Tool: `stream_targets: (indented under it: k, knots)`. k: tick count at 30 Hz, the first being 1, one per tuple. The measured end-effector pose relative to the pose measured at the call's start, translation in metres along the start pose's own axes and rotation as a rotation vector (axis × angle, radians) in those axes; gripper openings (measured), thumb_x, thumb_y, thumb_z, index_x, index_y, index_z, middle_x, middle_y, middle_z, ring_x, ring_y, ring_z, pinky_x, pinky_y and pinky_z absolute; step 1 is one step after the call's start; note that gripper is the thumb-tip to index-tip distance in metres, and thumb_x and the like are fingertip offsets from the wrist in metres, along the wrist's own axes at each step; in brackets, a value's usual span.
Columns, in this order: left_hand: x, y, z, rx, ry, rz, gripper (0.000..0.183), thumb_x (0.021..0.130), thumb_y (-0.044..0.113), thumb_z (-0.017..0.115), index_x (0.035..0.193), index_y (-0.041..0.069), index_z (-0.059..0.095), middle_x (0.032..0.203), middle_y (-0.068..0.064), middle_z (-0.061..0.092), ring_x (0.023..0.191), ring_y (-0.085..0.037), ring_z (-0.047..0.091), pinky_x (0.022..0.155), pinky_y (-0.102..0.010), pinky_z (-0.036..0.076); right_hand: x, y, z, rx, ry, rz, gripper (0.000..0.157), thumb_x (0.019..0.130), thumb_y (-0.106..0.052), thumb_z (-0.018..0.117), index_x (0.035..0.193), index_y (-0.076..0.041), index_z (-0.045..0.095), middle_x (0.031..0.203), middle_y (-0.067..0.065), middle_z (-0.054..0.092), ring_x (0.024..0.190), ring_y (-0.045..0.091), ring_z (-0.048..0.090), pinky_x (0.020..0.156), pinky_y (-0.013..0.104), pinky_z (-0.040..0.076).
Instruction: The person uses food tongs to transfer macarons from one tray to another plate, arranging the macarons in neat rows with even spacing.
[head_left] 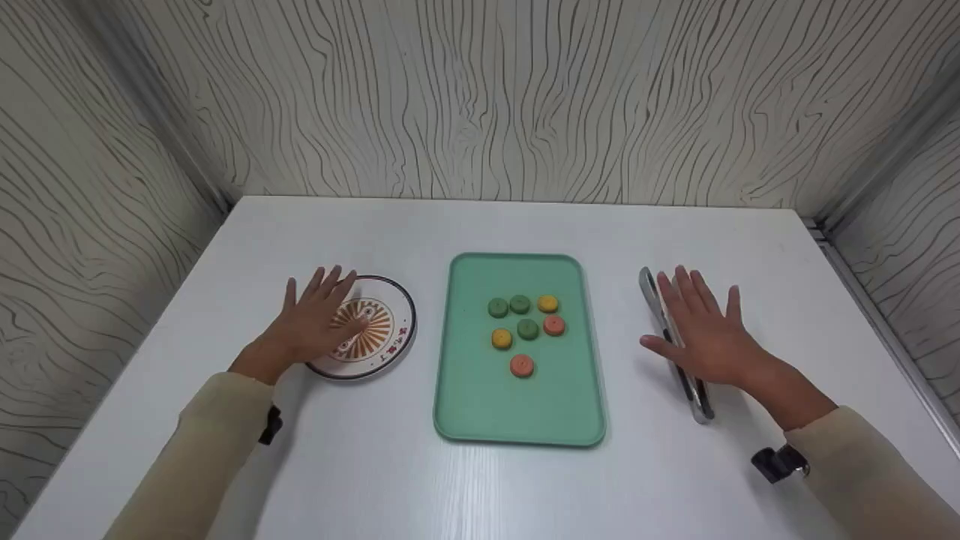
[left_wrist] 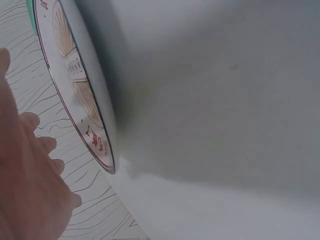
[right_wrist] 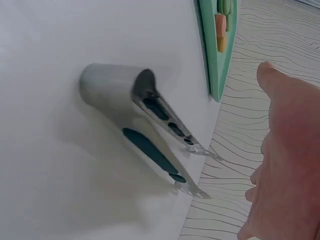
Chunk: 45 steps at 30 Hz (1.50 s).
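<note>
With fingers spread straight, my left hand hovers over the left part of a round white plate. The plate has a dark rim, an orange ray pattern and red lettering; in the left wrist view its raised side shows below the hand. On the right, my right hand is flat and spread above metal tongs, partly covering them in the head view. The right wrist view shows the tongs lying on the table, their two arms apart and dark inlays along them. Neither hand holds anything.
Between the hands lies a green rectangular tray. On it are three green round pieces, two yellow ones and two pink ones. A wood-patterned wall rises behind the white table.
</note>
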<state>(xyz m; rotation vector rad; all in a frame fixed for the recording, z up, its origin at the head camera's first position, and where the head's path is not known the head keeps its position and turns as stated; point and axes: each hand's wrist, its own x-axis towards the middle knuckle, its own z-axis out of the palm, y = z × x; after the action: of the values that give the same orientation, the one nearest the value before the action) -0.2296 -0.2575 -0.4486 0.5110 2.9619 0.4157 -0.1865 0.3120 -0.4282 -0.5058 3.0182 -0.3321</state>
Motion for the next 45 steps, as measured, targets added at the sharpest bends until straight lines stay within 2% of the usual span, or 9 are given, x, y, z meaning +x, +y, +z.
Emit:
stream_targets:
  k: [8,13,19,26,33,39,45]
  knots:
    - [-0.011,-0.005,0.012,-0.022,0.021,0.000,0.088,0.102,0.059,0.048,0.163,0.004,0.016,0.168,-0.023,0.010,0.155,-0.044,0.003,0.118,-0.069,-0.005,-0.012,0.010,0.010,0.025,0.025,0.037,0.105,0.099,-0.059,0.056,0.160,0.005,0.000,0.164,0.035,0.000,0.152,0.051,0.000,0.109,0.079,-0.007]
    - [-0.013,-0.010,0.020,-0.029,0.037,0.009,0.091,0.101,0.059,0.049,0.163,0.002,0.014,0.169,-0.022,0.009,0.155,-0.041,0.003,0.118,-0.068,-0.003,-0.015,0.010,0.017,0.050,0.077,0.122,0.110,0.098,-0.058,0.058,0.154,0.018,0.002,0.160,0.042,0.004,0.149,0.057,0.004,0.110,0.079,-0.003]
    - [-0.014,-0.011,0.025,-0.036,0.008,-0.031,0.100,0.097,0.065,0.050,0.162,0.001,0.009,0.169,-0.021,0.003,0.156,-0.039,-0.001,0.120,-0.064,-0.004,-0.016,0.009,0.030,0.089,0.090,0.201,0.111,0.099,-0.057,0.058,0.149,0.025,0.003,0.155,0.048,0.007,0.144,0.063,0.009,0.109,0.080,0.008]
    - [-0.020,-0.011,0.027,-0.029,0.008,-0.033,0.107,0.094,0.065,0.055,0.160,-0.006,0.010,0.168,-0.026,0.005,0.155,-0.042,-0.001,0.121,-0.063,-0.005,-0.021,0.011,0.045,0.082,0.072,0.200,0.108,0.100,-0.053,0.057,0.147,0.028,0.004,0.153,0.051,0.010,0.142,0.065,0.013,0.106,0.081,0.017]
    - [-0.024,-0.013,0.029,0.012,-0.022,-0.056,0.114,0.092,0.074,0.051,0.161,-0.005,0.006,0.168,-0.025,0.001,0.155,-0.041,-0.006,0.121,-0.061,-0.008,-0.022,0.011,0.049,0.116,0.080,0.185,0.104,0.101,-0.050,0.058,0.148,0.027,0.005,0.152,0.051,0.013,0.141,0.066,0.016,0.106,0.080,0.020]
    - [-0.025,-0.014,0.029,0.014,-0.002,-0.037,0.114,0.092,0.072,0.053,0.159,-0.008,0.008,0.167,-0.028,0.002,0.155,-0.043,-0.004,0.123,-0.058,-0.001,-0.022,0.012,0.048,0.145,0.062,0.190,0.097,0.103,-0.044,0.057,0.147,0.027,0.008,0.151,0.051,0.016,0.141,0.064,0.018,0.108,0.077,0.020]
    - [-0.027,-0.014,0.025,0.002,-0.011,-0.021,0.115,0.092,0.069,0.057,0.158,-0.011,0.007,0.167,-0.030,0.002,0.154,-0.044,-0.003,0.124,-0.056,0.003,-0.023,0.013,0.048,0.138,0.075,0.179,0.085,0.104,-0.034,0.060,0.144,0.029,0.020,0.148,0.052,0.022,0.138,0.065,0.024,0.107,0.076,0.025]
